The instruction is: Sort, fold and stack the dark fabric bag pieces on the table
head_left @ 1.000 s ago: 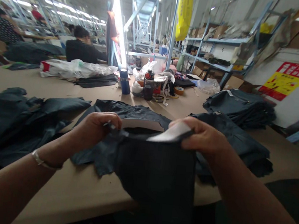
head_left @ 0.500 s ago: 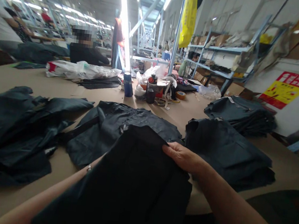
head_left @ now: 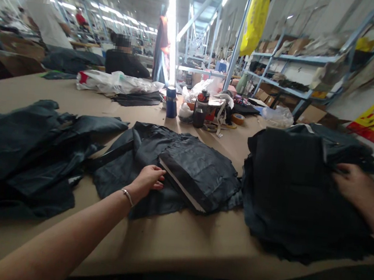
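Note:
My left hand (head_left: 146, 180), with a bracelet at the wrist, is over the middle heap of dark cloth (head_left: 149, 142). Its curled fingers pinch the near edge of a dark folded fabric strip (head_left: 187, 178) that shows a pale lengthwise band. On the right, my right hand (head_left: 353, 185) grips the side edge of a dark cloth panel (head_left: 285, 170), its fingers partly hidden. That panel lies over the right-hand stack of dark cut pieces (head_left: 300, 242).
More dark cloth (head_left: 11, 155) is spread at the left. Behind the heaps stand a blue flask (head_left: 171, 102), a dark bottle (head_left: 200, 110) and a tape roll (head_left: 238, 118). Another dark stack (head_left: 350, 144) sits at the back right of the brown table (head_left: 118, 252).
The dark panel has gone from in front of me onto the right-hand stack, with my right hand on its edge. My left hand, formerly hidden behind it, now shows at the strip.

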### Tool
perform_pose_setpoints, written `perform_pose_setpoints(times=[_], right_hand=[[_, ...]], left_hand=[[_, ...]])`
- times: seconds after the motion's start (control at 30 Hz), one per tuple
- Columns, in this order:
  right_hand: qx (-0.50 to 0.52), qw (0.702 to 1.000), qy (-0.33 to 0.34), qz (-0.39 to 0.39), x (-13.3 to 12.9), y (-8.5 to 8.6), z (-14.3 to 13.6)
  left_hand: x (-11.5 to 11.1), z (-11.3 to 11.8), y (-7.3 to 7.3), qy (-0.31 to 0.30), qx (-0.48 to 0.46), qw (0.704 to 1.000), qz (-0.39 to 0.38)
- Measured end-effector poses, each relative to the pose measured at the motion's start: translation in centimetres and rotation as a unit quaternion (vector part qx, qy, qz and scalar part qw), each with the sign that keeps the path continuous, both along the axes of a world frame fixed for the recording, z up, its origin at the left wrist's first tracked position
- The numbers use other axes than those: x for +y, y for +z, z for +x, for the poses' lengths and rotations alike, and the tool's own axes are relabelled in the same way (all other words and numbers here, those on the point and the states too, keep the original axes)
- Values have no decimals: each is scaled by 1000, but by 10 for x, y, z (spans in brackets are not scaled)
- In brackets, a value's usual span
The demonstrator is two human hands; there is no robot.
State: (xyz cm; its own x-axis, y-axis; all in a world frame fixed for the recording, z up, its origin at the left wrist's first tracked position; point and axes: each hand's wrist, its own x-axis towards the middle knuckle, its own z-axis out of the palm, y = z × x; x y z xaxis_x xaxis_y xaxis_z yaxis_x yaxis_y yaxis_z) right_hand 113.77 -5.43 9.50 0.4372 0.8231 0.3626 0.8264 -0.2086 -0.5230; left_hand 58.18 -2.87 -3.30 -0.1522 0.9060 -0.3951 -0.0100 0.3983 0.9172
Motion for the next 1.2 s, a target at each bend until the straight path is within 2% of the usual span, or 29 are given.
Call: perform_pose_setpoints(times=[0.1, 0.17, 0.23, 0.3, 0.33, 0.4, 0.43, 0.47, 0.5, 0.53, 0.57, 0.63, 0.7, 0.77, 0.87, 1.0, 1.1, 1.2], right_hand=[[-75, 990, -79, -92, 3, -65, 4], [-89, 986, -73, -119, 1, -86, 2], [-108, 985, -71, -118, -1, -81, -2], [-162, 985, -40, -53, -6, -58, -19], [-203, 979, -10, 7, -11, -44, -36], [-277, 946, 77, 151, -26, -22, -90], [-284, 930, 139, 186, -35, -18, -125], [-258, 923, 219, 185, -45, -18, -164], [-209, 914, 308, 162, -53, -23, -204], [-167, 905, 375, 107, -60, -32, -242], [-144, 896, 416, 62, -63, -44, -276], [-109, 892, 437, 29, -63, -70, -327], [-27, 898, 438, 20, -56, -92, -354], [65, 901, 429, 26, -50, -104, -364], [128, 879, 458, 34, -51, -106, -363], [236, 803, 543, -69, -61, -102, -360], [309, 752, 560, -162, -66, -108, -356], [369, 700, 566, -230, -70, -115, -352]], left_hand=[[2, 6, -8, 5, 6, 999, -50], [3, 10, -11, -2, -9, 998, -63], [4, 13, -11, -13, -41, 997, -61], [4, 15, -10, -18, -79, 995, -50], [4, 17, -9, -19, -98, 994, -42], [0, 21, -5, -23, -129, 991, -22], [-4, 24, -2, -28, -141, 990, -9], [-9, 27, 3, -35, -150, 988, 5], [-15, 31, 7, -43, -157, 986, 19], [-22, 35, 13, -51, -162, 985, 34], [-29, 39, 18, -59, -165, 983, 48], [-45, 44, 28, -67, -163, 981, 76], [-60, 47, 35, -74, -132, 980, 125], [-72, 46, 38, -90, -91, 976, 176], [-83, 39, 38, -119, -74, 970, 197], [-88, 31, 34, -159, -44, 965, 203], [-93, 27, 30, -201, -21, 961, 189], [-99, 25, 27, -227, -35, 959, 168]])
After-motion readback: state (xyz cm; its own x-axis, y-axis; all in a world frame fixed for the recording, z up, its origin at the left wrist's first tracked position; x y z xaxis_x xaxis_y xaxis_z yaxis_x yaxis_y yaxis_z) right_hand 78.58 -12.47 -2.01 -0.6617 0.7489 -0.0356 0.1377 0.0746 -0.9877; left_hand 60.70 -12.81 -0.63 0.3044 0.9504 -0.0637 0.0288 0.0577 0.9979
